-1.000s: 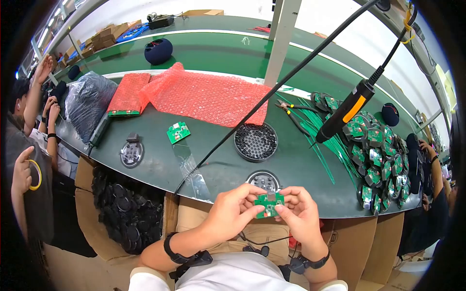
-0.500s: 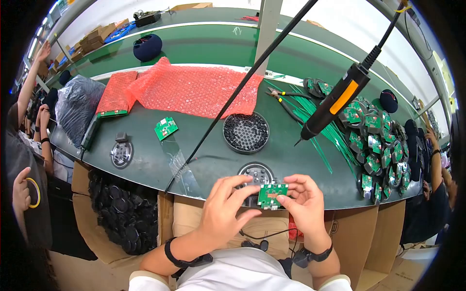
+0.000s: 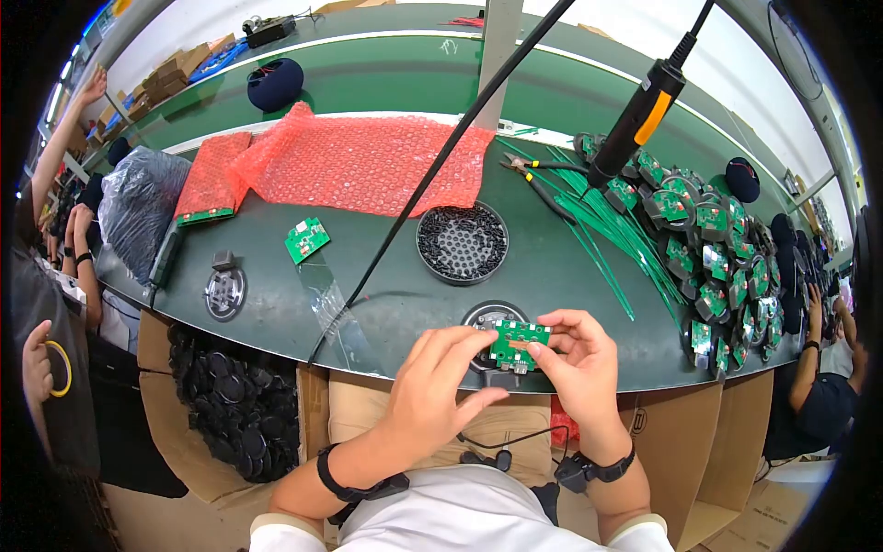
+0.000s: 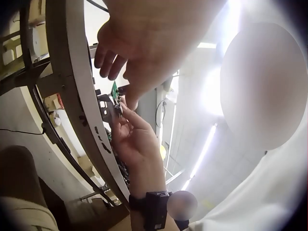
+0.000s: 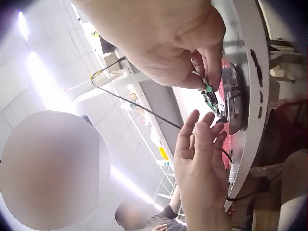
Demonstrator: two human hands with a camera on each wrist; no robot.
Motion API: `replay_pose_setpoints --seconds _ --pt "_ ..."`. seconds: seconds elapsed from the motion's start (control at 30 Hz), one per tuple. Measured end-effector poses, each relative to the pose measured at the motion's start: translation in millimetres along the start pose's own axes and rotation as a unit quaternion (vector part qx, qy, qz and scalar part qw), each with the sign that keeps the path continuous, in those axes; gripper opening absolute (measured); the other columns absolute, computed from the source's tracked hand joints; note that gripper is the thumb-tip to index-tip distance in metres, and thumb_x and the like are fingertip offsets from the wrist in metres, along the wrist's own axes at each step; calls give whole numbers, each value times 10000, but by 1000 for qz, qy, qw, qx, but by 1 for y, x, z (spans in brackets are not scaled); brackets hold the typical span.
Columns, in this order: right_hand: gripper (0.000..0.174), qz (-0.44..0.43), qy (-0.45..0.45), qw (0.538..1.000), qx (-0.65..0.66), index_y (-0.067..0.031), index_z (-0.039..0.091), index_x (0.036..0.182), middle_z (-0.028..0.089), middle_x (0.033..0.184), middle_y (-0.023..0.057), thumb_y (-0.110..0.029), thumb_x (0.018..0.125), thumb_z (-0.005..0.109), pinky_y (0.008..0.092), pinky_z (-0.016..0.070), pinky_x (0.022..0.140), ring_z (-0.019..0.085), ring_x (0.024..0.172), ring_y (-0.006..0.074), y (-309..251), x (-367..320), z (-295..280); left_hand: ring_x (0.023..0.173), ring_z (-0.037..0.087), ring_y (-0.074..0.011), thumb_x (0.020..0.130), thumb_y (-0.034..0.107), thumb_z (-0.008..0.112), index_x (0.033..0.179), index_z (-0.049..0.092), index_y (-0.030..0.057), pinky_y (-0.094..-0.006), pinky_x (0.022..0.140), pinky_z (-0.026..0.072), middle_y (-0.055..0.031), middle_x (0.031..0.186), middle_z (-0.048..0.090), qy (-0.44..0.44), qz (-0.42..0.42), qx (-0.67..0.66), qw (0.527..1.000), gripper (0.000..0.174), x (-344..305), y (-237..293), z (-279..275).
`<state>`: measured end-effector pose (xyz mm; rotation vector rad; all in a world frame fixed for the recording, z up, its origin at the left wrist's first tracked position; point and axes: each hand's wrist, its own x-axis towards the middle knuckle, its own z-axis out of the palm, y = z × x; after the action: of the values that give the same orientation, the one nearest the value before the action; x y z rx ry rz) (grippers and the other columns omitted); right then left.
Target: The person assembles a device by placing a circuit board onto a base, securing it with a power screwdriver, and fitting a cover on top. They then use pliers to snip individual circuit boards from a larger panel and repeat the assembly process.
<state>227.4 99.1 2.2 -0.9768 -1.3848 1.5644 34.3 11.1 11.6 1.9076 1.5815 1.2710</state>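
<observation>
My right hand [image 3: 581, 373] pinches a green circuit board [image 3: 517, 348] between thumb and fingers, near the table's front edge. Beneath the board, partly covered by it, lies a round black base [image 3: 485, 316] with a clear rim. At the board's left side is my left hand [image 3: 432, 382], its fingers extended and thumb spread apart, fingertips right by the edge. In the right wrist view the board [image 5: 210, 96] appears edge-on, close over the base [image 5: 234, 98]. The left wrist view also shows it edge-on, a green sliver [image 4: 115, 91] beyond my left hand.
A dish of small black screws [image 3: 463, 244] stands ahead, beside red bubble wrap [image 3: 368, 166]. Cutters [image 3: 543, 189] and green strips [image 3: 607, 248] lie to the right, by a heap of board assemblies [image 3: 713, 248]. An electric screwdriver [image 3: 639, 124] hangs above; its cable crosses the table.
The board, earlier held by both hands, was turned to show its other face and left in the right hand. The left fingers came off it, and the board moved over the base.
</observation>
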Motion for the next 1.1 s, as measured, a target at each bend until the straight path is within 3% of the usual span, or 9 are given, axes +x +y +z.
replay_pose_setpoints --seconds 0.1,0.27,0.33,0.4,0.73,0.93,1.0,1.03,1.1 --pt "342 -71 -18 994 -82 44 642 1183 666 1139 112 90 862 749 292 627 815 694 979 160 -17 -7 16 1028 700 -314 746 130 909 1351 573 4 -383 900 560 -184 1194 686 -6 3 10 1000 703 2 8 1" --pt "405 -260 -89 923 -269 -11 707 1161 700 1189 153 45 776 820 299 617 751 713 859 200 -34 -12 17 995 732 -184 1002 74 688 1271 594 -55 -298 855 598 -159 1121 740 33 -198 -361 911 312 10 10 8" --pt "433 -259 -96 931 -239 -39 718 1150 686 1261 160 8 741 849 308 598 736 706 923 244 -33 -9 10 1014 708 -140 1033 -2 597 1261 593 -62 -281 855 590 -129 1135 735 31 -205 -365 908 236 9 6 5" --pt "466 -330 -114 869 -350 -51 720 1144 677 1282 141 -18 705 872 341 591 784 679 1036 287 -43 -2 3 1007 703 -132 1035 18 605 1264 591 -64 -278 863 585 -125 1120 734 18 -259 -403 878 243 9 4 2" --pt "387 -260 -197 893 -311 -60 753 1095 659 1314 150 -25 728 871 369 608 879 695 1069 290 -44 8 -16 1011 695 -127 1055 51 590 1277 587 -62 -278 880 578 -124 1134 727 -15 -272 -456 848 249 8 -6 3" --pt "378 -253 -162 896 -327 -55 750 1107 661 1315 155 -16 747 859 357 605 886 713 1051 271 -34 14 -22 1124 682 -235 939 109 766 1380 542 -45 -367 978 552 -174 1251 686 -20 -227 -336 914 518 5 -2 -7" --pt "382 -256 -146 896 -333 -52 748 1106 667 1311 152 -27 743 863 371 593 887 705 1058 288 -28 19 -27 1237 619 -353 745 188 908 1405 526 -18 -442 1048 501 -205 1345 623 -23 -20 60 998 790 8 1 -12" --pt "387 -264 -151 888 -345 -51 747 1105 671 1306 145 -37 737 866 382 582 892 693 1068 300 -25 22 -28 1296 539 -429 604 225 952 1404 522 -1 -483 1083 459 -212 1392 572 -31 -19 24 999 936 4 -3 -5" --pt "393 -272 -157 880 -356 -51 745 1103 675 1300 138 -46 730 869 393 571 897 682 1078 312 -20 25 -28 1283 551 -426 608 213 952 1409 519 2 -484 1075 467 -209 1393 573 -29 -23 25 999 934 3 -8 4"
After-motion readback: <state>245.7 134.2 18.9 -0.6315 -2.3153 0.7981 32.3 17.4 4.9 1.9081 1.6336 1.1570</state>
